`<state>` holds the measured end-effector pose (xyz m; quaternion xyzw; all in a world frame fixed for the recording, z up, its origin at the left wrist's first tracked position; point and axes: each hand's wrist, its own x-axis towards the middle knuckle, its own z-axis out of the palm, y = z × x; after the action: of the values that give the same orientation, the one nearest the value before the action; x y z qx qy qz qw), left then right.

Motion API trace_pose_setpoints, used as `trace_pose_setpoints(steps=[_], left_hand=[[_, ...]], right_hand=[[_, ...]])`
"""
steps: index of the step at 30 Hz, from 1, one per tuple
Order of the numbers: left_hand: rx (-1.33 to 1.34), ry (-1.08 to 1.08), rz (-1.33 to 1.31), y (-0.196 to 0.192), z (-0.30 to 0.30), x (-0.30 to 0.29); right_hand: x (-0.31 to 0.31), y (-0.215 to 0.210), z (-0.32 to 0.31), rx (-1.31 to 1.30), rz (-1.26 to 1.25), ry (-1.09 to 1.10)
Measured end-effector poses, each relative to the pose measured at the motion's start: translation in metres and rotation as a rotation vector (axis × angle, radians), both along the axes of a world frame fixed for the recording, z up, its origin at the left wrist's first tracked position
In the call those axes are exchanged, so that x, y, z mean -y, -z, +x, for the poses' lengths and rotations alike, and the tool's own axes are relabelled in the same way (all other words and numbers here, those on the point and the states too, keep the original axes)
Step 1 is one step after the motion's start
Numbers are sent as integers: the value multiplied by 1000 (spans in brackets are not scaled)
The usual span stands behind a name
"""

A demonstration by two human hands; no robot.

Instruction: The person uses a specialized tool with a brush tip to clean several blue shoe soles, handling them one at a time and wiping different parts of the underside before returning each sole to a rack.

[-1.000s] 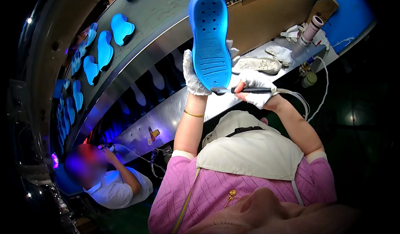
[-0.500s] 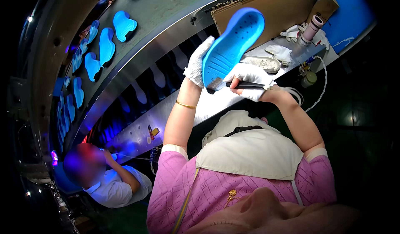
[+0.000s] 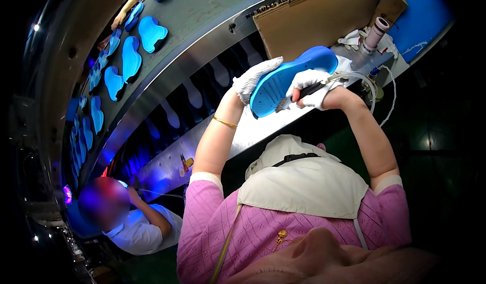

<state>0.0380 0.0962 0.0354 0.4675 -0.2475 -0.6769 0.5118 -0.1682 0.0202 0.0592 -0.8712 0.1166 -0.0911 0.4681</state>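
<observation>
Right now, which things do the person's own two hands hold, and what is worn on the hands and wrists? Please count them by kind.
Blue shoe sole, held: 1
Brush, held: 1
White gloves, worn: 2
Gold bracelet, worn: 1
Total: 5

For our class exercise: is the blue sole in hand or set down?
In hand: the gloved left hand grips the blue sole along its edge.

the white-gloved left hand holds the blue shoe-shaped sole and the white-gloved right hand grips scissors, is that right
Not quite: the head view shows the white-gloved right hand gripping a black-handled brush, not scissors. The white-gloved left hand does hold the blue shoe-shaped sole.
</observation>
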Motion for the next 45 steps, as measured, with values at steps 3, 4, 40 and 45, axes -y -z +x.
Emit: trace_pose_setpoints(steps=[3, 4, 40, 45], left_hand=[[-8, 61, 48, -9, -4, -3], [-60, 39, 41, -5, -3, -1], [-550, -22, -370, 20, -37, -55], [-436, -165, -363, 22, -18, -55]], right_hand=[[11, -6, -22, 8, -158, 35], [12, -7, -26, 96, 39, 56], [34, 20, 14, 712, 243, 504], [-25, 1, 6, 580, 167, 257]])
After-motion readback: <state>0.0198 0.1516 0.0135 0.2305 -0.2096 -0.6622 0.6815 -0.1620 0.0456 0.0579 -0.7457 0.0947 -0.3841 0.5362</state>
